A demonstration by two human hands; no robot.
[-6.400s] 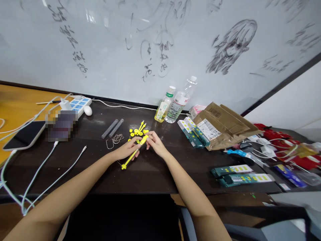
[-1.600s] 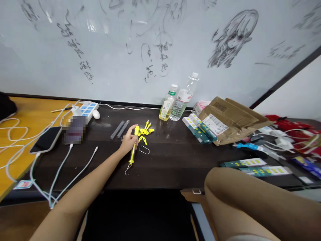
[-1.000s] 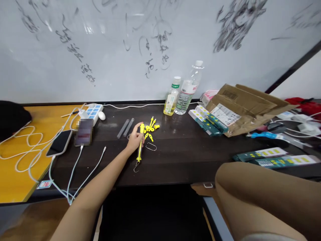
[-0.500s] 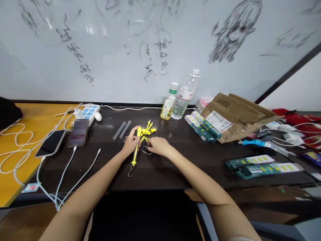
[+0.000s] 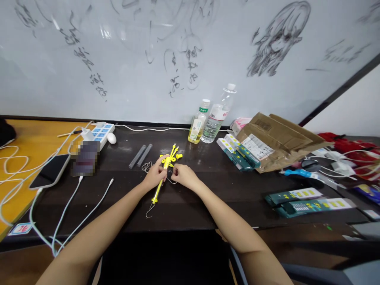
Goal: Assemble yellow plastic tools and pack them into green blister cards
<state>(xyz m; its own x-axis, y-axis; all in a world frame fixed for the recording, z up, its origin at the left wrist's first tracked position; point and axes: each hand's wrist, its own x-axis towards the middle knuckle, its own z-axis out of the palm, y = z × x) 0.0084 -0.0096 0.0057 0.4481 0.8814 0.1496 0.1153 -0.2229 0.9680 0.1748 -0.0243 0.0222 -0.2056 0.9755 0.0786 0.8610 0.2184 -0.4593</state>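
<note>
My left hand (image 5: 154,175) is closed around a spring scale (image 5: 158,190), a slim clear tube with yellow fittings. The scale slants toward me, and a bent wire hook (image 5: 150,211) hangs from its near end. Close by on the right, my right hand (image 5: 184,176) has its fingers curled and pinched together; what they hold, if anything, is hidden. A second bent wire (image 5: 171,181) shows just below those fingertips, and I cannot tell whether they touch it. Beyond the hands lies a small pile of yellow plastic parts (image 5: 173,159), partly covered by the scale's top.
Two clear tubes (image 5: 141,155) and a thin wire coil (image 5: 147,166) lie left of the hands. Two bottles (image 5: 196,126) stand behind, near the whiteboard. Green packets (image 5: 314,206) and a brown parcel bag (image 5: 273,138) are rightward; phones (image 5: 50,171) and cables lie left.
The spring scale leans more, its top shifting right and its hooked end left toward me. My right fingers have drawn in over the second wire. The camera view has shifted slightly.
</note>
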